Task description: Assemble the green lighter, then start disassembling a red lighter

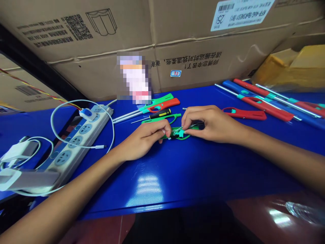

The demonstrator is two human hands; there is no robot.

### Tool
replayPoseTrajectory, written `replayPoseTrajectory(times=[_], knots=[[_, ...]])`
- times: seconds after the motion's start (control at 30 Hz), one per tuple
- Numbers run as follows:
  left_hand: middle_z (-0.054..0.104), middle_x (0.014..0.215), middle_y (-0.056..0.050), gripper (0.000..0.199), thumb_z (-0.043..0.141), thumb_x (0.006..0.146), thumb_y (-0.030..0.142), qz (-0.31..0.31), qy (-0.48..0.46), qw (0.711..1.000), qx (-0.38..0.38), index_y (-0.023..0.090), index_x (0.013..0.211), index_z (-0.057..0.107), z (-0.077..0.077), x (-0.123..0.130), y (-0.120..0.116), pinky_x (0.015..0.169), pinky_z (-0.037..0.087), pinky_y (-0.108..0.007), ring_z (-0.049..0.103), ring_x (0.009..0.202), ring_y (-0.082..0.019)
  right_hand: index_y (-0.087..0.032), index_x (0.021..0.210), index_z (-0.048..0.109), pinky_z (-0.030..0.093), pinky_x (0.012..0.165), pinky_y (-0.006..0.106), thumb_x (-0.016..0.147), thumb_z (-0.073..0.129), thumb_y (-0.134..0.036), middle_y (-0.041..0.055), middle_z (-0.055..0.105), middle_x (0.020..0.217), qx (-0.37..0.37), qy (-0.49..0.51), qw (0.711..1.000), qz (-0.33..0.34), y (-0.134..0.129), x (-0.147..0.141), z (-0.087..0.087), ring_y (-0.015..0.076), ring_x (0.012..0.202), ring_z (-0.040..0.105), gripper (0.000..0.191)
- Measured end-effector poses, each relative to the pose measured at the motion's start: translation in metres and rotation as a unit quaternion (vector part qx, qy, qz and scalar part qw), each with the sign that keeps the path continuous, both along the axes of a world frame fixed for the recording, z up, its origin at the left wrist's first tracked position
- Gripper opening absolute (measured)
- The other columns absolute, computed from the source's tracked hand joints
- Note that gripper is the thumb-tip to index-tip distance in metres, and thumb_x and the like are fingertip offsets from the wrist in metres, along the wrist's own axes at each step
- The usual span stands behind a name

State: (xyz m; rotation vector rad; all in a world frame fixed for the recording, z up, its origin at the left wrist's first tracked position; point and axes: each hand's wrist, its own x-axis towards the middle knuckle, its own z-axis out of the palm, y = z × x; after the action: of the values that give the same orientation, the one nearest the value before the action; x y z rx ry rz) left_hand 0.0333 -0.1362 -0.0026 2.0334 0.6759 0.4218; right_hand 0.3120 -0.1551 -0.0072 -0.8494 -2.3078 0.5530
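Two hands on an open green lighter shell [174, 129], near side of the screwdriver [160, 114], slightly to its right.
My left hand [138, 140] holds the shell's left end, thumb and curled forefinger closed on it; my right hand [212, 125] has thumb and forefinger narrowed at the turquoise trigger [181, 133] and thin wires [177, 129], and I cannot tell whether they pinch either. Just on the near side of the screwdriver lies a second green piece [152, 120]; just beyond it, a green lighter [165, 99] and an orange-red lighter [166, 104]. Well right of the screwdriver, a red lighter [250, 114] rests on the blue table [177, 176]; to its left stands a power strip [85, 128].
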Motion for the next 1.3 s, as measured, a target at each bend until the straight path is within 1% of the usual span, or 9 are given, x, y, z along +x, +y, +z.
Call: replayPoseTrajectory(times=[0.07, 0.13, 0.27, 0.43, 0.77, 1.0, 1.13, 1.2, 1.3], knots=[[0.065, 0.095, 0.001, 0.021, 0.048, 0.108, 0.022, -0.017, -0.003, 1.000, -0.002, 0.019, 0.097, 0.066, 0.001, 0.000, 0.000, 0.083, 0.046, -0.028, 0.060, 0.086, -0.014, -0.020, 0.088, 0.072, 0.053, 0.078, 0.032, 0.094, 0.074, -0.019, 0.0038, 0.074, 0.095, -0.002, 0.000, 1.000, 0.000, 0.000, 0.000, 0.000, 0.0183, 0.086, 0.071, 0.007], [0.068, 0.097, 0.000, 0.016, 0.053, 0.104, 0.021, -0.026, 0.003, 0.999, 0.025, 0.018, 0.099, 0.068, 0.001, 0.000, 0.000, 0.086, 0.046, -0.029, 0.061, 0.089, -0.015, -0.020, 0.089, 0.072, 0.053, 0.078, 0.032, 0.094, 0.074, -0.018, 0.0038, 0.074, 0.095, -0.002, 0.000, 1.000, 0.001, 0.000, 0.000, 0.000, 0.0183, 0.087, 0.071, 0.006], [0.068, 0.092, 0.002, 0.012, 0.062, 0.102, 0.025, 0.008, 0.009, 0.995, 0.103, 0.018, 0.093, 0.066, -0.002, 0.004, -0.004, 0.085, 0.046, -0.029, 0.062, 0.087, -0.014, -0.020, 0.089, 0.072, 0.054, 0.078, 0.033, 0.094, 0.074, -0.017, 0.0041, 0.074, 0.095, -0.004, 0.001, 1.000, 0.002, 0.000, -0.001, 0.000, 0.0186, 0.087, 0.071, 0.006], [0.070, 0.092, 0.002, 0.009, 0.070, 0.098, 0.025, 0.016, 0.020, 0.990, 0.136, 0.020, 0.092, 0.066, -0.007, 0.006, -0.006, 0.081, 0.047, -0.028, 0.064, 0.085, -0.014, -0.020, 0.088, 0.073, 0.054, 0.078, 0.033, 0.093, 0.075, -0.017, 0.0039, 0.075, 0.094, -0.004, 0.008, 1.000, 0.000, 0.000, 0.000, -0.001, 0.0195, 0.087, 0.072, 0.006], [0.075, 0.099, -0.001, 0.004, 0.067, 0.100, 0.023, -0.007, 0.013, 0.991, 0.137, 0.020, 0.099, 0.068, -0.006, 0.001, 0.001, 0.089, 0.050, -0.030, 0.068, 0.091, -0.016, -0.021, 0.097, 0.072, 0.056, 0.081, 0.034, 0.097, 0.073, -0.017, 0.0053, 0.075, 0.098, 0.039, 0.008, 0.998, 0.038, 0.002, 0.002, -0.002, 0.0200, 0.090, 0.072, 0.004], [0.075, 0.102, -0.001, 0.010, 0.062, 0.107, 0.027, -0.007, 0.008, 0.992, 0.126, 0.020, 0.103, 0.069, -0.008, 0.003, 0.001, 0.092, 0.050, -0.030, 0.069, 0.095, -0.017, -0.021, 0.098, 0.073, 0.056, 0.082, 0.033, 0.098, 0.074, -0.019, 0.0058, 0.075, 0.099, 0.041, 0.014, 0.998, 0.037, 0.004, 0.001, -0.005, 0.0201, 0.091, 0.073, 0.002], [0.071, 0.101, 0.000, 0.007, 0.066, 0.104, 0.027, 0.047, 0.011, 0.991, 0.127, 0.021, 0.106, 0.063, -0.012, 0.004, -0.002, 0.085, 0.047, -0.029, 0.065, 0.090, -0.016, -0.020, 0.098, 0.073, 0.056, 0.082, 0.033, 0.098, 0.074, -0.018, 0.0064, 0.076, 0.099, 0.047, 0.023, 0.998, 0.034, 0.004, 0.000, -0.008, 0.0203, 0.091, 0.073, 0.003], [0.070, 0.103, 0.000, 0.016, 0.069, 0.101, 0.025, 0.076, -0.001, 0.990, 0.116, 0.021, 0.112, 0.059, -0.014, 0.005, -0.004, 0.082, 0.047, -0.029, 0.063, 0.088, -0.016, -0.020, 0.098, 0.073, 0.056, 0.083, 0.033, 0.098, 0.073, -0.018, 0.0064, 0.076, 0.100, 0.048, 0.023, 0.998, 0.032, 0.003, 0.000, -0.008, 0.0202, 0.092, 0.073, 0.003], [0.073, 0.108, -0.002, 0.020, 0.068, 0.099, 0.023, 0.076, -0.014, 0.994, 0.077, 0.020, 0.118, 0.060, -0.014, 0.008, -0.006, 0.087, 0.049, -0.031, 0.067, 0.095, -0.018, -0.021, 0.098, 0.073, 0.056, 0.083, 0.033, 0.100, 0.073, -0.021, 0.0061, 0.076, 0.100, 0.045, 0.019, 0.998, 0.025, 0.002, -0.001, -0.007, 0.0202, 0.093, 0.073, 0.002]])
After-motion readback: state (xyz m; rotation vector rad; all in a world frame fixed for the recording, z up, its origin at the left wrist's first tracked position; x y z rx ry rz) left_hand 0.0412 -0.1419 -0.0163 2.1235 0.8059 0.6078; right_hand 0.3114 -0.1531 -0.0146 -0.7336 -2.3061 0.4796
